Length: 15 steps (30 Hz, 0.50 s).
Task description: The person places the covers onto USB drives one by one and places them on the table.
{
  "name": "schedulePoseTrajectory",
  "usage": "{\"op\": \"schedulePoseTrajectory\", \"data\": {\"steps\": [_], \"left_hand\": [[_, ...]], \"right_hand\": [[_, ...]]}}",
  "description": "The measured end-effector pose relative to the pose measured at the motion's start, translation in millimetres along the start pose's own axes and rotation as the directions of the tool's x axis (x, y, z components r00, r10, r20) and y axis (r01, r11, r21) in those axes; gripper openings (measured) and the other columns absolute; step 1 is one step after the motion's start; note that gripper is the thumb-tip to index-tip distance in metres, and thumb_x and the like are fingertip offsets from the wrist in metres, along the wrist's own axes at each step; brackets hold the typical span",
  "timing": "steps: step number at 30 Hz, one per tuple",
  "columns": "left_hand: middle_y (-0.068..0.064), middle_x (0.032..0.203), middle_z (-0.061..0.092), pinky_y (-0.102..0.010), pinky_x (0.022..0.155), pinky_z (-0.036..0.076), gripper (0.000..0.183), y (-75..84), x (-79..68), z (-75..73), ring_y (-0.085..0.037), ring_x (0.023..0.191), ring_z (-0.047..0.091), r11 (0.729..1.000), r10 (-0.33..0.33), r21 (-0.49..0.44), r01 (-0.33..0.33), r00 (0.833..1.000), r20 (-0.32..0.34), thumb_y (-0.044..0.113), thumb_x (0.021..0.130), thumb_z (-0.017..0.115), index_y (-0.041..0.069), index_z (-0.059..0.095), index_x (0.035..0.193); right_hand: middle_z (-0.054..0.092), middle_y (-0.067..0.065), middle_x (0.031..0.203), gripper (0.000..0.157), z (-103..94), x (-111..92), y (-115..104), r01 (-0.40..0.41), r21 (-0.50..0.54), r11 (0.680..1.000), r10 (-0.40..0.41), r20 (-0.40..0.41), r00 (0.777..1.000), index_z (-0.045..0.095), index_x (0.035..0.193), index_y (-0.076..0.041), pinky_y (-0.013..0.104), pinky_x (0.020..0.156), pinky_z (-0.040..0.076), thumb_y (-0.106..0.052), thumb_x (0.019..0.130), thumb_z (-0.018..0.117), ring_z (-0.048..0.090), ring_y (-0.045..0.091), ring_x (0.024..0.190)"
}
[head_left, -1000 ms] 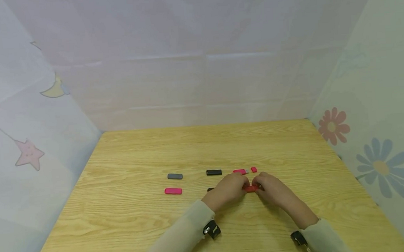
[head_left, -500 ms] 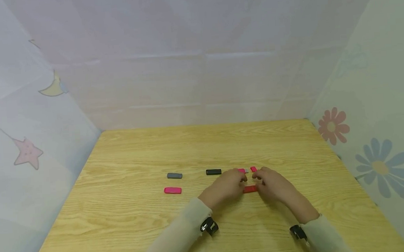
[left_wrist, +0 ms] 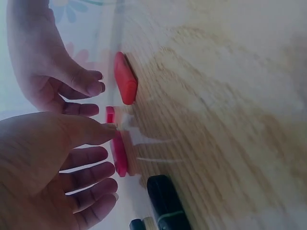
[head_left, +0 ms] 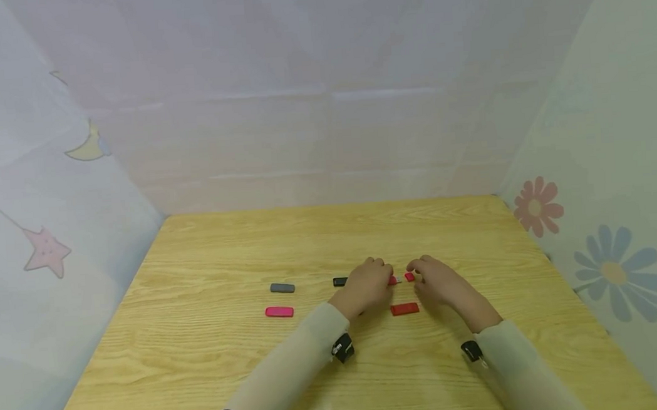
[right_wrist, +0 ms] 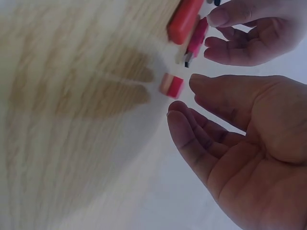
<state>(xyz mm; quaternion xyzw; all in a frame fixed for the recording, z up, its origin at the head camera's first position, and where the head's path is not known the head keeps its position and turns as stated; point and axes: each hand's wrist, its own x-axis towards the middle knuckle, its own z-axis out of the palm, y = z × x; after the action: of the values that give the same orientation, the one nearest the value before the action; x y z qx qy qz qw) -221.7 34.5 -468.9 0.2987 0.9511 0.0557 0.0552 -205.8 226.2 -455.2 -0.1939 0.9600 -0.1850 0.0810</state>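
A pink USB stick [head_left: 392,281] lies on the table with its metal plug [right_wrist: 188,59] bare. Just right of the plug sits its small pink cap [head_left: 409,276]. My left hand [head_left: 365,285] hovers over the stick's left part, fingers loosely bent, thumb tip right by it in the left wrist view. My right hand [head_left: 442,281] is beside the cap, thumb and fingers apart on either side of it, holding nothing. In front of both hands a capped red USB stick [head_left: 405,309] lies untouched.
A black USB stick [head_left: 340,282] is partly covered by my left hand; another black one [left_wrist: 165,201] shows in the left wrist view. Further left lie a grey USB stick [head_left: 282,288] and a pink one [head_left: 279,312]. Patterned sheets surround the wooden table [head_left: 202,363].
Both hands have let go of the red USB stick, leaving it on the table. They have moved away from me, to the uncapped pink stick and its cap.
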Motion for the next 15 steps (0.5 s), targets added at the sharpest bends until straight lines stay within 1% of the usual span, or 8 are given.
{"op": "schedulePoseTrajectory", "data": {"steps": [3, 6, 10, 15], "left_hand": [[0.000, 0.105, 0.065, -0.027, 0.080, 0.052, 0.018, -0.1, 3.6, 1.7, -0.015, 0.093, 0.056, 1.000, -0.010, 0.018, 0.010, 1.000, 0.014, 0.026, 0.100, 0.063, 0.015, 0.069, 0.113], [0.000, 0.108, 0.065, -0.027, 0.081, 0.053, 0.021, -0.4, 6.6, 2.9, -0.016, 0.095, 0.057, 0.999, -0.017, 0.036, 0.016, 0.999, 0.031, 0.028, 0.100, 0.064, 0.015, 0.070, 0.116], [0.000, 0.108, 0.064, -0.028, 0.079, 0.052, 0.022, -1.3, 9.9, 4.4, -0.016, 0.095, 0.055, 0.998, -0.026, 0.057, 0.023, 0.998, 0.054, 0.031, 0.100, 0.064, 0.016, 0.071, 0.113], [0.000, 0.105, 0.064, -0.028, 0.078, 0.053, 0.019, -2.7, 14.0, 8.3, -0.016, 0.092, 0.055, 0.998, -0.029, 0.065, 0.026, 0.999, 0.041, 0.030, 0.102, 0.061, 0.017, 0.073, 0.111]], "right_hand": [[0.061, 0.019, 0.113, 0.029, 3.1, 5.8, 4.2, -0.011, 0.015, 1.000, 0.010, 0.021, 1.000, 0.064, 0.122, 0.005, 0.050, 0.087, 0.053, 0.000, 0.093, 0.064, 0.062, 0.032, 0.098], [0.061, 0.017, 0.111, 0.029, 4.9, 9.8, 6.5, -0.029, 0.028, 0.999, 0.028, 0.037, 0.999, 0.065, 0.120, 0.003, 0.050, 0.086, 0.053, 0.001, 0.091, 0.065, 0.061, 0.030, 0.096], [0.061, 0.014, 0.108, 0.027, 5.7, 13.4, 7.8, -0.043, 0.030, 0.999, 0.041, 0.047, 0.998, 0.066, 0.118, 0.001, 0.049, 0.085, 0.052, 0.000, 0.091, 0.066, 0.060, 0.027, 0.094], [0.061, 0.012, 0.103, 0.022, 8.1, 17.8, 9.5, -0.036, 0.010, 0.999, 0.036, 0.046, 0.998, 0.068, 0.112, 0.000, 0.047, 0.085, 0.052, 0.001, 0.090, 0.068, 0.059, 0.027, 0.093]]}}
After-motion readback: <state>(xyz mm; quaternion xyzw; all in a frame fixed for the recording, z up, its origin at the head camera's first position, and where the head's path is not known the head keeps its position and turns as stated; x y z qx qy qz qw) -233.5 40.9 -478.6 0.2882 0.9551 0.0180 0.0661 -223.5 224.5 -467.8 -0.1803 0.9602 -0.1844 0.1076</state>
